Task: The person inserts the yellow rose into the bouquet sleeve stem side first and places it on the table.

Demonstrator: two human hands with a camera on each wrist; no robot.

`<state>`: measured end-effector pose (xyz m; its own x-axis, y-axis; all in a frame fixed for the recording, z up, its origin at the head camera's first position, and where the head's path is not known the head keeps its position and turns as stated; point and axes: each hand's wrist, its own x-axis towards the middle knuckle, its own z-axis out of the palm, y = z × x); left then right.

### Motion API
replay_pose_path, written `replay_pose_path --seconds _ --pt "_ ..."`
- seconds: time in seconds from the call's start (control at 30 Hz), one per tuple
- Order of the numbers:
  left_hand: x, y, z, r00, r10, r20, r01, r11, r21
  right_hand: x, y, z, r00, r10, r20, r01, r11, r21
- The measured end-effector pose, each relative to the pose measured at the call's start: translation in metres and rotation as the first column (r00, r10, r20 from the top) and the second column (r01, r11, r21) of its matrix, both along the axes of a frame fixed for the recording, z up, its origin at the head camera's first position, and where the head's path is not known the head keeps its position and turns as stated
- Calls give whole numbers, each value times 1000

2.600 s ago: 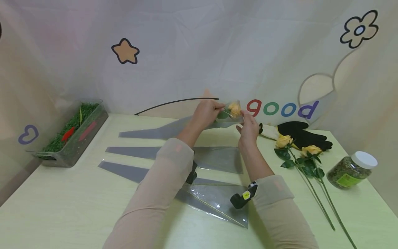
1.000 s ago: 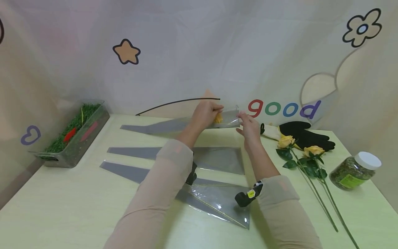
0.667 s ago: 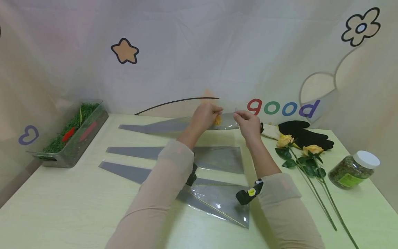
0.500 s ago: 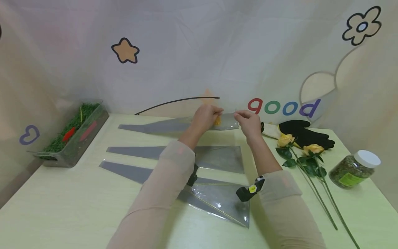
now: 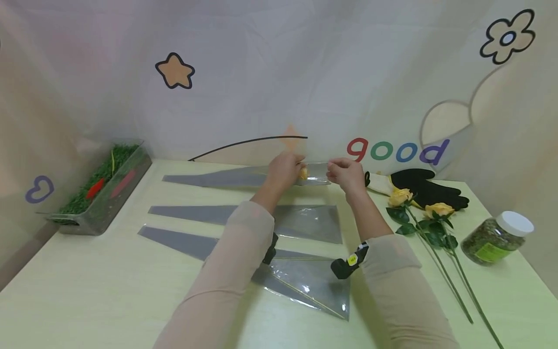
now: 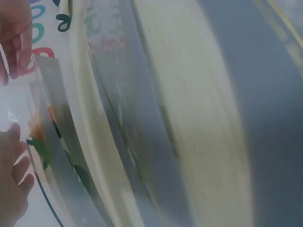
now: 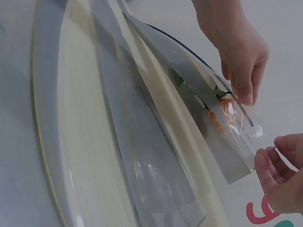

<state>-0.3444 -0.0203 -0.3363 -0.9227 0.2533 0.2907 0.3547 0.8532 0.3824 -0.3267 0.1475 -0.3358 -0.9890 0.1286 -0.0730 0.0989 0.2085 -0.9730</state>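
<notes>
- The right hand [image 5: 347, 175] has its thumb and fingers bent together at the wide end of a clear-and-grey sleeve [image 5: 244, 176], pinching the film; little gap shows in this grip.
- The left hand [image 5: 282, 169] has its fingers bent at the same sleeve, along its upper edge and beside a yellow rose [image 5: 303, 173]; whether this grip pinches the film or only touches it, I cannot tell.
- The rose lies inside the sleeve, between the two hands, at the far side of the table [image 5: 65, 291]; its bloom points toward the right hand.
- In the head view the left hand covers part of the rose, so only a bit of yellow petal shows.
- The right wrist view shows more: the orange-yellow bloom behind shiny film, green leaves [image 7: 220, 92] below it, and the right fingertips against the sleeve's end.
- The left wrist view also shows green leaf through the film, though blurred, and the left hand's fingers slightly apart from one another.
- Only the head view takes in two loose roses [image 5: 438, 209] and a jar [image 5: 497, 238] on the right, and a tray of artificial grass [image 5: 126, 191] on the left.
</notes>
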Motion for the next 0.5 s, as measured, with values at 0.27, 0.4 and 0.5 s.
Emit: replay_pose_path --seconds 0.27,0.4,0.5 --pt "1 -21 0 999 46 8 -47 998 46 0 1 -4 999 7 40 -8 1000 28" --pt "2 -33 6 998 64 3 -64 997 31 0 4 -8 997 40 63 -40 999 5" --pt "6 -42 12 998 61 -9 -61 997 47 0 5 -12 995 62 78 -61 998 -20"
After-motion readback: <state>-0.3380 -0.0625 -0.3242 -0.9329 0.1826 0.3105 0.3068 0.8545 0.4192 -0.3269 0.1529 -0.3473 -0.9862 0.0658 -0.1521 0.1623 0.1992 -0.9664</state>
